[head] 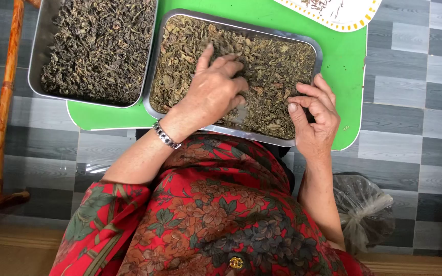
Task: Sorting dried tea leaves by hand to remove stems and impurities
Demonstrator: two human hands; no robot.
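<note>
She looks mid-sorting. Two steel trays sit on one green table point(351, 76): the far tray point(44, 51) beyond her fingers, the near tray point(154, 87) under them. Left hand point(213, 89) lies spread on the dried leaves point(277, 66); right hand point(313, 115) pinches, contents unclear. Next calls for careful picking.

Left hand point(213, 92) spread on dried leaves point(272, 66) in steel tray point(317, 51) — right hand point(315, 120) pinching at rim.
</note>
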